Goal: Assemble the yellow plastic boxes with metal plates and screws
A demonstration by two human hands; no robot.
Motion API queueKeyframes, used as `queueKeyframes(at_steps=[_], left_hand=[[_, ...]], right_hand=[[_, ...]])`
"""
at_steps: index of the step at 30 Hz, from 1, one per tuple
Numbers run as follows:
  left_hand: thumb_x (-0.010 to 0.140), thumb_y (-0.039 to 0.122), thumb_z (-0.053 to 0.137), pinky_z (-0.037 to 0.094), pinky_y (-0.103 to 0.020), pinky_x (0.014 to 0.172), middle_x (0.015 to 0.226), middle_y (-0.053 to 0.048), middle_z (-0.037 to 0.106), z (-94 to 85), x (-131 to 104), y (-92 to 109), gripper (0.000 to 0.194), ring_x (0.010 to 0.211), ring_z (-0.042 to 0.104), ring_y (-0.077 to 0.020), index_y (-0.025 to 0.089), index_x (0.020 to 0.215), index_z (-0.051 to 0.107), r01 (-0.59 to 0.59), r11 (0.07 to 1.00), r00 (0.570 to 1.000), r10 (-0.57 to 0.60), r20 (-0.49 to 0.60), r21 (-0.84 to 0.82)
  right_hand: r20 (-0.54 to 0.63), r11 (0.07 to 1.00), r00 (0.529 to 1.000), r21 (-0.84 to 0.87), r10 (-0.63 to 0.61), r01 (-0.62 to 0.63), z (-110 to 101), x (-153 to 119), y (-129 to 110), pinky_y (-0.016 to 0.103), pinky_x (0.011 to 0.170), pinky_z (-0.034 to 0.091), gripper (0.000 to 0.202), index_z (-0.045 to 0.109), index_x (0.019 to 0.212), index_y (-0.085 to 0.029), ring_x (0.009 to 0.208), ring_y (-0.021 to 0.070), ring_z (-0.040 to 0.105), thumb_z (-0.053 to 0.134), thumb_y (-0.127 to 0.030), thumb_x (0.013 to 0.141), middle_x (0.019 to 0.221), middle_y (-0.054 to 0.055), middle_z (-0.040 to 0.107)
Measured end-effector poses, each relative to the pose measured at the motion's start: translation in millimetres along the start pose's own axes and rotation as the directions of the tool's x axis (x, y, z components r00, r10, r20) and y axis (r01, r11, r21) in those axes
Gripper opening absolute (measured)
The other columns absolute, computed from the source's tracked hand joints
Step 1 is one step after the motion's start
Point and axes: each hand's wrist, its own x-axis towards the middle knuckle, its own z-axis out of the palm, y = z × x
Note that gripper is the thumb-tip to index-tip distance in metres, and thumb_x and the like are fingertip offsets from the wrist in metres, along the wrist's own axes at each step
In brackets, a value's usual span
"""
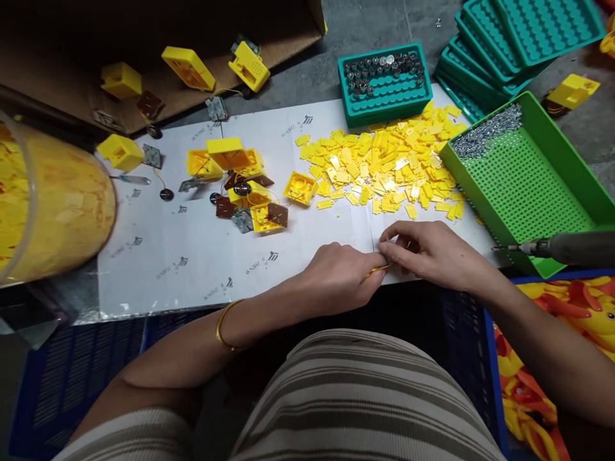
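Note:
My left hand [343, 275] is closed round a small yellow piece [377, 270], of which only a thin edge shows between the fingers. Close against its fingertips, my right hand [425, 253] has thumb and fingers drawn together; whatever they pinch is hidden. Both hands are at the front edge of the white-papered table. Just beyond them spreads a heap of small flat yellow plates [384, 160]. Left of the heap sits an open yellow box-shaped housing [300, 188], near a cluster of similar housings [227, 153] with brown boards [277, 215], wires and round black speakers [241, 188].
A green perforated tray [542, 173] of screws [490, 131] stands right, with an electric screwdriver [552, 248] across its near corner. Behind are a teal tray [387, 112] of button cells and stacked teal trays [509, 45]. A yellow-filled tub [62, 198] stands left.

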Motion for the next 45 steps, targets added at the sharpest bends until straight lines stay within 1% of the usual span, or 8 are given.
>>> queueKeyframes(at_steps=[5, 9, 15, 18, 23, 26, 32, 45], left_hand=[[0.087, 0.034, 0.044, 0.043, -0.029, 0.062, 0.084, -0.003, 0.067, 1.4, 0.2, -10.6, 0.030, 0.068, 0.060, -0.0175, 0.023, 0.109, 0.062, 0.051, 0.911, 0.997, -0.071, -0.033, -0.410], [0.084, 0.032, 0.053, 0.041, -0.020, 0.046, 0.081, -0.001, 0.060, 8.3, 3.1, -20.6, 0.042, 0.060, 0.058, -0.0125, 0.019, 0.124, 0.047, 0.109, 0.532, 0.994, -0.036, 0.105, -0.840], [0.077, 0.019, 0.055, 0.047, -0.019, 0.046, 0.094, -0.007, 0.060, 15.5, 5.0, -34.0, 0.051, 0.071, 0.061, -0.0144, 0.015, 0.128, 0.048, 0.123, -0.040, 0.992, 0.027, 0.122, -0.992], [0.080, 0.019, 0.049, 0.050, -0.023, 0.048, 0.099, -0.010, 0.061, 14.6, 3.2, -37.3, 0.055, 0.070, 0.061, -0.0151, 0.013, 0.135, 0.046, 0.109, -0.181, 0.994, 0.027, 0.106, -0.977], [0.084, 0.019, 0.050, 0.052, -0.024, 0.056, 0.101, -0.009, 0.063, 10.0, -0.9, -33.1, 0.051, 0.066, 0.060, -0.0116, 0.015, 0.135, 0.048, 0.073, -0.083, 0.997, -0.034, 0.076, -0.994], [0.087, 0.023, 0.049, 0.050, -0.023, 0.060, 0.090, -0.005, 0.063, 5.8, -3.6, -28.1, 0.048, 0.064, 0.059, -0.0098, 0.017, 0.134, 0.048, 0.068, -0.004, 0.996, -0.053, 0.068, -0.998], [0.082, 0.030, 0.060, 0.047, -0.023, 0.066, 0.088, -0.002, 0.064, 0.8, -7.1, -22.0, 0.048, 0.067, 0.057, -0.0093, 0.018, 0.128, 0.052, 0.061, 0.193, 0.996, -0.075, 0.047, -0.979], [0.076, 0.012, 0.050, 0.048, -0.026, 0.080, 0.108, -0.005, 0.065, 7.6, -6.8, -20.6, 0.056, 0.094, 0.061, -0.0154, 0.018, 0.132, 0.052, -0.011, 0.311, 0.995, -0.093, -0.042, -0.950]], right_hand=[[-0.191, 0.884, 0.981, 0.462, 0.021, 0.071, 4.8, -11.0, 6.5, 0.022, 0.050, 0.050, 0.033, 0.056, 0.107, -0.020, 0.059, 0.0131, 0.064, 0.067, -0.033, 0.079, 0.075, -0.001, 0.065], [-0.355, 0.762, 0.934, 0.615, 0.036, 0.205, 16.0, -16.5, 4.8, 0.025, 0.060, 0.056, 0.030, 0.060, 0.102, -0.020, 0.068, 0.0137, 0.067, 0.072, -0.028, 0.076, 0.081, 0.000, 0.068], [-0.412, 0.874, 0.893, 0.350, -0.180, 0.338, 32.1, -25.1, 2.9, 0.028, 0.077, 0.051, 0.008, 0.060, 0.095, -0.021, 0.082, 0.0133, 0.063, 0.060, -0.023, 0.087, 0.089, 0.001, 0.066], [-0.376, 0.911, 0.856, 0.066, -0.355, 0.407, 37.3, -29.8, 3.0, 0.033, 0.087, 0.045, 0.011, 0.058, 0.100, -0.021, 0.097, 0.0159, 0.059, 0.055, -0.019, 0.090, 0.097, 0.002, 0.066], [-0.279, 0.808, 0.773, -0.358, -0.570, 0.467, 42.9, -33.2, 6.0, 0.039, 0.089, 0.037, 0.018, 0.055, 0.106, -0.020, 0.108, 0.0206, 0.054, 0.052, -0.014, 0.089, 0.100, 0.003, 0.068], [-0.224, 0.740, 0.743, -0.463, -0.631, 0.488, 43.3, -34.5, 5.9, 0.039, 0.088, 0.037, 0.019, 0.054, 0.106, -0.018, 0.108, 0.0216, 0.054, 0.052, -0.012, 0.088, 0.101, 0.004, 0.070], [-0.190, 0.704, 0.727, -0.493, -0.660, 0.511, 41.1, -35.6, 0.4, 0.041, 0.088, 0.039, 0.018, 0.058, 0.102, -0.017, 0.107, 0.0220, 0.055, 0.054, -0.010, 0.086, 0.103, 0.004, 0.070], [-0.307, 0.791, 0.736, -0.348, -0.604, 0.504, 37.8, -42.0, 2.4, 0.036, 0.081, 0.047, 0.020, 0.060, 0.103, -0.018, 0.092, 0.0201, 0.058, 0.056, -0.010, 0.085, 0.094, 0.007, 0.067]])
